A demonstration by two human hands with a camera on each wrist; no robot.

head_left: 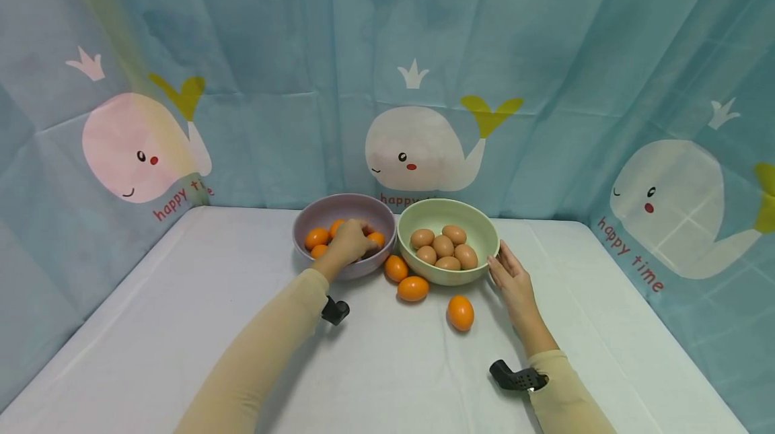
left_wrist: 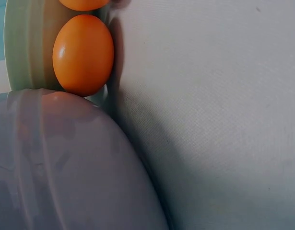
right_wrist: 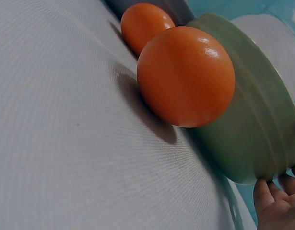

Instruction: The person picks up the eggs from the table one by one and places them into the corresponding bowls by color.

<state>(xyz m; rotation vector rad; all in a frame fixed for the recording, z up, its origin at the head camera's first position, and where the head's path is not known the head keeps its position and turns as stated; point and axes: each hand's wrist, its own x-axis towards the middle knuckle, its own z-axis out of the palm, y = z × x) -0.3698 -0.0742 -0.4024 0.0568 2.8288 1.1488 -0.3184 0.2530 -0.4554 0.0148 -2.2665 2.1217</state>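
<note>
My left hand (head_left: 350,240) reaches down into a mauve bowl (head_left: 345,201), its thumb and fingers curled about an orange egg (head_left: 376,239). More glossy orange eggs lie in that bowl, partly hidden by the hand. Beside it stands a light green bowl (head_left: 489,239) with several brown eggs (head_left: 443,245) inside. My right hand (head_left: 513,284) touches the green bowl's right side, fingers extended along the outer wall. In the right wrist view, those fingertips (right_wrist: 263,189) meet the wall of the bowl (right_wrist: 248,120). Neither the left hand nor its egg shows in the left wrist view.
Three orange eggs lie on the white table (head_left: 387,367) before the bowls: one egg (head_left: 396,268) by the gap between them, another egg (head_left: 413,289) against the green bowl's front, the third egg (head_left: 461,313) nearer me. A blue whale-print curtain (head_left: 290,151) hangs behind.
</note>
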